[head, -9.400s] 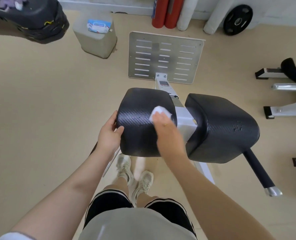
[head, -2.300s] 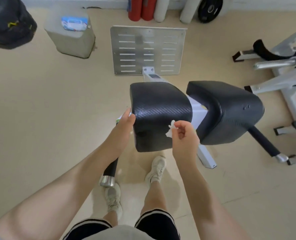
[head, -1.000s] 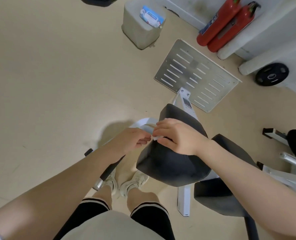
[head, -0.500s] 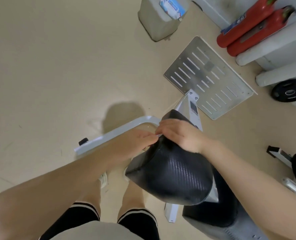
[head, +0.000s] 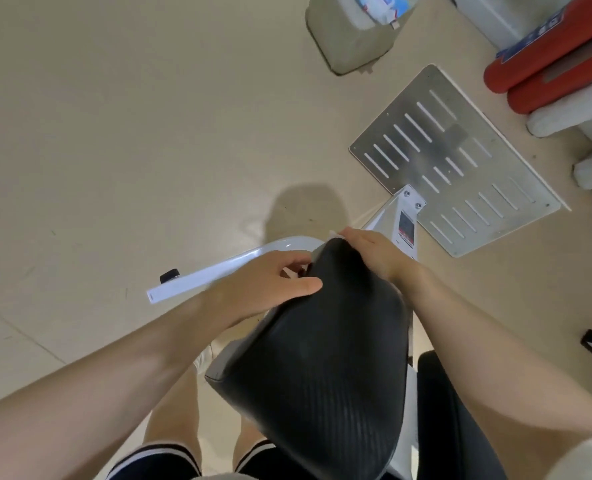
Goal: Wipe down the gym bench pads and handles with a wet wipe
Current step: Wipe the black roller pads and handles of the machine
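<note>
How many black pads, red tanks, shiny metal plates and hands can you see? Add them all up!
Black pads: 2, the near pad and the far pad
Red tanks: 2, one and another
Slotted metal plates: 1
Hands: 2, left hand, right hand
Total: 7

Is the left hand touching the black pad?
Touching. The head view shows the left hand lying against the far edge of the black pad, thumb flat on its surface, no gap.
</note>
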`<control>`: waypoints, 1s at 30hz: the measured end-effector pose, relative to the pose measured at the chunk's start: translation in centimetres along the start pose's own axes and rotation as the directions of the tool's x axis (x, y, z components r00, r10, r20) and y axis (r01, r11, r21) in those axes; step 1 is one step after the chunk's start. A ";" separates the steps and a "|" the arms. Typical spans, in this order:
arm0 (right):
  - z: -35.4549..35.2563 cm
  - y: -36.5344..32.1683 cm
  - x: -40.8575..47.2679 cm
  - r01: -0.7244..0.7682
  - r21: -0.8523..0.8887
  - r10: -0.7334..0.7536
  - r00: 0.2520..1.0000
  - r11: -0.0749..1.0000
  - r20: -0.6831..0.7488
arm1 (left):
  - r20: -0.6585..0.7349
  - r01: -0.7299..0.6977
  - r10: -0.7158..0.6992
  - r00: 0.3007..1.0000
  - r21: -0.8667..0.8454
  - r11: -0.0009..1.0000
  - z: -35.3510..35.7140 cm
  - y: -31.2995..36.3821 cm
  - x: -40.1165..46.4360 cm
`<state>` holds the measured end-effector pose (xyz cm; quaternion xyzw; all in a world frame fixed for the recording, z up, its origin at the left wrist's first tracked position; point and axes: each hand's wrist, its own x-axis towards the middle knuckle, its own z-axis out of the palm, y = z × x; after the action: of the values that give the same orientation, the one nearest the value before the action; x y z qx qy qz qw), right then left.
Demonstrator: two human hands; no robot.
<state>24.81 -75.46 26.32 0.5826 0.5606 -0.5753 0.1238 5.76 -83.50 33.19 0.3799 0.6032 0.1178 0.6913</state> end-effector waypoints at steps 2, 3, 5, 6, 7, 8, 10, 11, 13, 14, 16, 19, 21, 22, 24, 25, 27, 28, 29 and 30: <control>-0.3 1.1 -0.6 -0.040 0.124 0.043 0.999 0.992 -0.022 | -0.010 0.004 -0.004 1.000 0.048 0.999 0.2 0.5 0.6; -0.4 1.4 -1.0 -0.050 0.151 0.056 0.998 0.987 -0.034 | -0.011 0.011 -0.011 1.000 0.052 0.999 0.3 0.6 0.8; -0.5 1.5 -1.0 -0.061 0.196 0.072 0.996 0.979 -0.050 | -0.014 0.025 -0.024 1.000 0.036 0.999 0.3 0.8 1.0; -0.3 1.2 -0.7 -0.054 0.222 0.065 0.997 0.974 -0.045 | -0.009 0.031 -0.031 0.999 0.024 0.999 0.2 0.9 1.1; 0.0 0.8 -0.4 -0.039 0.234 0.049 0.998 0.971 -0.036 | -0.001 0.039 -0.039 0.999 0.023 0.999 0.2 1.1 1.2; 0.3 0.4 0.1 -0.010 0.224 0.017 0.999 0.975 -0.029 | 0.011 0.043 -0.044 0.999 0.023 0.999 0.2 1.2 1.4; 0.7 0.0 0.9 0.054 0.183 -0.052 0.999 0.982 -0.014 | 0.028 0.074 -0.075 0.997 0.020 0.997 0.2 1.4 1.8; 0.6 0.0 1.1 0.076 0.160 -0.076 0.997 0.984 -0.009 | 0.032 0.091 -0.092 0.995 0.020 0.996 0.2 1.5 1.9; 0.2 0.8 1.0 0.097 0.130 -0.095 0.995 0.987 -0.021 | 0.038 0.113 -0.114 0.993 0.044 0.993 0.1 1.6 2.1; -0.1 1.6 0.8 0.093 0.115 -0.088 0.995 0.989 -0.044 | 0.039 0.118 -0.121 0.992 0.064 0.991 0.1 1.7 2.0; -0.5 3.2 0.3 0.052 0.058 -0.045 0.992 0.997 -0.114 | 0.039 0.132 -0.135 0.990 0.069 0.989 0.2 1.7 1.9; -0.4 5.8 -1.3 -0.025 0.104 0.043 0.984 0.994 -0.171 | 0.037 0.146 -0.146 0.989 0.007 0.989 0.4 1.5 1.9; 0.0 7.2 -2.5 -0.047 0.205 0.095 0.969 0.978 -0.229 | 0.041 0.157 -0.157 0.987 0.002 0.988 0.4 1.4 1.9; 0.3 7.9 -3.2 -0.062 0.262 0.136 0.951 0.963 -0.276 | 0.041 0.163 -0.163 0.986 0.002 0.987 0.3 1.3 1.9; 1.3 8.6 -4.7 -0.112 0.387 0.270 0.883 0.915 -0.384 | 0.043 0.165 -0.166 0.985 0.018 0.986 0.2 1.2 1.9; 2.1 8.8 -5.5 -0.132 0.435 0.340 0.829 0.891 -0.445 | 0.051 0.159 -0.160 0.986 0.027 0.987 0.2 1.2 1.8; 4.1 8.9 -7.2 -0.140 0.509 0.446 0.708 0.849 -0.548 | 0.066 0.146 -0.148 0.987 0.033 0.989 0.2 1.2 1.5; 5.2 8.9 -8.1 -0.139 0.543 0.487 0.659 0.828 -0.573 | 0.068 0.141 -0.142 0.988 0.020 0.990 0.3 1.3 1.2; 6.3 8.7 -9.1 -0.144 0.580 0.528 0.624 0.802 -0.575 | 0.071 0.144 -0.143 0.987 -0.003 0.990 0.5 1.3 0.9; 7.3 8.4 -10.2 -0.145 0.617 0.562 0.608 0.774 -0.561 | 0.076 0.148 -0.145 0.986 -0.036 0.988 0.6 1.4 0.4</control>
<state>30.62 -89.27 28.11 0.8729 0.2556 -0.3878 -0.1497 6.86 -82.54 33.75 0.3241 0.6013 0.0651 0.7274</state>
